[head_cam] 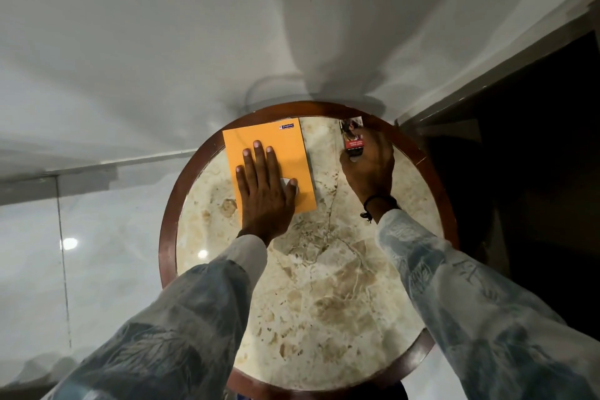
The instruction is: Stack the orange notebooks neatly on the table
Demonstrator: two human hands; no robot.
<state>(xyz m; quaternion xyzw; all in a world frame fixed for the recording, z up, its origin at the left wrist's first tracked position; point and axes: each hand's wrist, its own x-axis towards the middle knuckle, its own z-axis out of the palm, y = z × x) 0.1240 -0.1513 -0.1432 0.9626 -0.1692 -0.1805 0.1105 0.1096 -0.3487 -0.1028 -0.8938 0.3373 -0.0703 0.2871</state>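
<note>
Notebooks point(271, 169) sit on the far left part of the round table point(324, 286), orange cover up, a small logo at the far right corner of the cover. How many lie under that top cover cannot be told from this angle; a thin grey edge shows along the right side. The long sides run slightly tilted against the view, far end leaning left.

Left hand point(264, 188) is pressed flat on the cover, palm down, fingers point(258, 153) spread apart and pointing away from the person, thumb out to the right over a pale oval mark on the cover. It grips nothing, just lies on top. The heel of the hand hangs over the near edge of the cover onto the marble.

Right hand point(368, 169) is over at the far right of the table, well apart from the orange cover, closed around a small box point(352, 136) printed in red and dark colours. The fingers wrap the box's right side and the thumb holds its near end; the box's far end pokes out toward the wooden rim point(168, 214). Whether the box rests on the marble or is lifted cannot be told.

A dark cord bracelet point(378, 203) circles the right wrist. Both sleeves point(480, 318) are pale with a leafy print. Bare cream-and-brown marble fills the near half of the table, between the two forearms.
</note>
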